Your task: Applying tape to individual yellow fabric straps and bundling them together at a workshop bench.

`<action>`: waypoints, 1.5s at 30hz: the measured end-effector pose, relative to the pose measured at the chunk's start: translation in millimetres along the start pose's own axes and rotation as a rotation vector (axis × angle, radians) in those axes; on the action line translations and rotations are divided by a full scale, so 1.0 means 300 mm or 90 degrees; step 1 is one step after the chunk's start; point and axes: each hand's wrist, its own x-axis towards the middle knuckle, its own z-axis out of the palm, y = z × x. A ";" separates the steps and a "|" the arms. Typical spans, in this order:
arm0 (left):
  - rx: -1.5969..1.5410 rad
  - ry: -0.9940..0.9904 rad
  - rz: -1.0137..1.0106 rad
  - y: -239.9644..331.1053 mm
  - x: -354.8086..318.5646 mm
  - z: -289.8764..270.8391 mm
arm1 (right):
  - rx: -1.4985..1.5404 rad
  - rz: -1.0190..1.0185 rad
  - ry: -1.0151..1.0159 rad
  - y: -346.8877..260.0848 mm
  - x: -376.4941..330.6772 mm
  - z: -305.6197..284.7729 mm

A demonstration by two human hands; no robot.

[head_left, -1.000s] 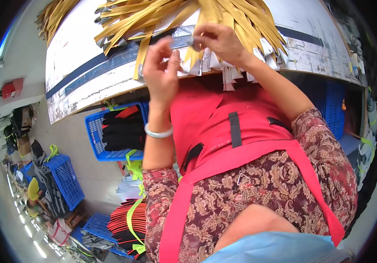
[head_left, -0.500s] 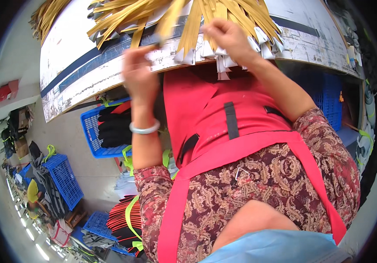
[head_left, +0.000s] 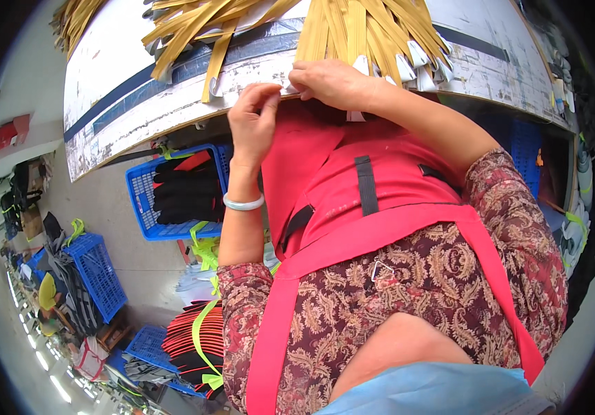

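A fan of long gold fabric strips (head_left: 352, 31), with white and grey tabs at their near ends, lies across the white worktable (head_left: 242, 86). At the table's front edge my right hand (head_left: 335, 83) is closed in a pinch over the near end of one strip. My left hand (head_left: 252, 124), with a pale bangle at the wrist, comes close to it from the left, thumb and fingers pressed together. A small whitish bit shows between the two hands. My fingers hide most of what the left one holds.
Left of me, below the table edge, stands a blue plastic basket (head_left: 146, 200) with black pieces. Another blue crate (head_left: 97, 273) and a stack of red-edged black pieces (head_left: 190, 342) are farther down. A second gold bundle (head_left: 76, 21) hangs at the far left.
Both hands have come together at the table's front edge; the left moved right and the right moved left and nearer. The strip that was blurred near my left hand is no longer raised there.
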 end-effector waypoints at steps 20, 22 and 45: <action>-0.340 -0.170 -0.001 0.038 0.141 0.054 | 0.631 0.015 -0.017 0.034 -0.032 -0.210; -0.389 -0.185 -0.038 0.048 0.151 0.048 | 0.601 0.013 -0.070 0.059 -0.034 -0.226; -0.259 0.071 0.028 0.153 0.131 0.118 | 0.521 0.022 0.338 0.050 -0.002 -0.120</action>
